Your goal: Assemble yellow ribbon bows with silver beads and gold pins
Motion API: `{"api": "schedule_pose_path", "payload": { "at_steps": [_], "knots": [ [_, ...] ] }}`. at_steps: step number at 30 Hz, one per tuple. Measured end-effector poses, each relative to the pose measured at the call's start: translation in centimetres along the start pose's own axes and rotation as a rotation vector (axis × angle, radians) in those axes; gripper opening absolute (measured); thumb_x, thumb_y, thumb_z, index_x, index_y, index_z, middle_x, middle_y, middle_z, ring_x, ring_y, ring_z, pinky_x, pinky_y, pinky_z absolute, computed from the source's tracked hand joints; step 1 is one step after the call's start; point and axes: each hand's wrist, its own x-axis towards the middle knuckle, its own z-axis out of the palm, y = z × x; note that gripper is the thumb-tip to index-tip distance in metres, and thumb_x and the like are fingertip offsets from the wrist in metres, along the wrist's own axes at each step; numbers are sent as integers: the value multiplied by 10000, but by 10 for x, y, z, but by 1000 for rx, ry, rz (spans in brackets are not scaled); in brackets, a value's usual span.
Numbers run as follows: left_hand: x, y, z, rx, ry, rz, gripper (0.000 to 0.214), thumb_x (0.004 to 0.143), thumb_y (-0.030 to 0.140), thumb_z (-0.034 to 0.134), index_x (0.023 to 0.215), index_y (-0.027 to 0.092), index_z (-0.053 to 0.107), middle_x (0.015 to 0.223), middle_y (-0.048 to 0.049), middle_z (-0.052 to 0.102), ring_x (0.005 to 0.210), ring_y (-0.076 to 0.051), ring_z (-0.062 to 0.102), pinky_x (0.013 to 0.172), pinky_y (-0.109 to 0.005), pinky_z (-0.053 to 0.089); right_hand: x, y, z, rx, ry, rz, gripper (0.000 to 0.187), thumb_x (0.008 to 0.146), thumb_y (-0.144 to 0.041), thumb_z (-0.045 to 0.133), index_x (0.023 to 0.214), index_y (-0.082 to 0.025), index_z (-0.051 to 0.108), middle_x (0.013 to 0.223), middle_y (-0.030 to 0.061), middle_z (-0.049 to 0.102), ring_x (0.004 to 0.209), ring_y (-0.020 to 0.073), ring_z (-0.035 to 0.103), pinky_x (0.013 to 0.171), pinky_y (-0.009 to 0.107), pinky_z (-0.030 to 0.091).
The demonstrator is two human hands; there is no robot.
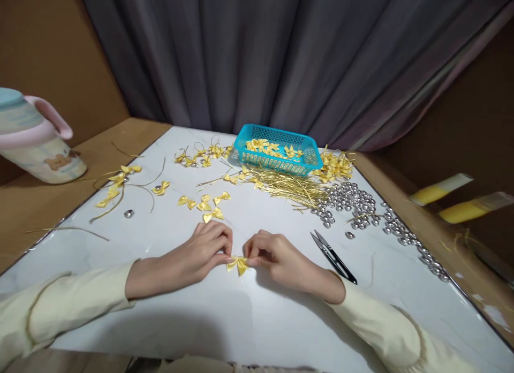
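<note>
Both hands meet at a small yellow ribbon bow (238, 265) near the middle of the white table. My left hand (206, 252) pinches its left side, and my right hand (277, 258) pinches its right side. The bow's two tails hang toward me. Whether a cord is also between the fingertips I cannot make out. Just beyond my left hand lie several loose yellow bows (204, 206). To the right of my right hand rest black-handled thread snips (333, 256), blades pointing away from me.
A blue plastic basket (279, 167) with yellow bows stands at the back. Before it lie gold cords (295, 187); at right, many silver metal pieces (349, 199). Bows with cords (116, 187) lie at left, by a pink-handled cup (52, 159). Yellow-filled tubes (466, 210) are far right.
</note>
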Motion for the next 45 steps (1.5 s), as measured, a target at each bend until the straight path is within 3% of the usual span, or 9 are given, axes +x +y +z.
{"api": "schedule_pose_path", "payload": {
  "at_steps": [6,15,23,31,45],
  "knots": [
    [0,3,1,22,30,-41,127,932,225,456,812,201,490,933,-17,518,965,-196,433,851,-349,288,-1,2,3,26,43,43,206,755,-9,589,618,-162,583,778,36,680,771,163,572,706,272,435],
    [1,6,-1,53,15,-48,133,920,227,483,797,188,514,919,-25,542,948,-199,451,835,-351,287,-1,-2,0,102,5,72,213,763,-26,583,599,-161,584,780,35,677,764,155,585,715,268,440],
    [-1,3,0,104,82,76,122,933,187,456,831,182,522,951,-32,546,982,-186,442,851,-333,275,2,3,-1,197,3,14,191,791,-174,616,608,-166,565,784,46,639,764,153,581,738,279,445],
    [-2,5,2,201,145,113,182,950,182,417,808,156,528,872,-31,567,909,-179,464,824,-334,267,-1,-4,2,118,27,120,167,772,-56,623,632,-147,615,785,63,677,798,177,576,750,294,427],
    [-2,10,0,303,178,120,253,965,231,402,769,152,542,816,-27,604,825,-176,479,738,-323,273,0,1,4,121,24,119,180,743,-39,647,608,-158,653,754,51,705,787,178,568,721,280,431]
  ]
}}
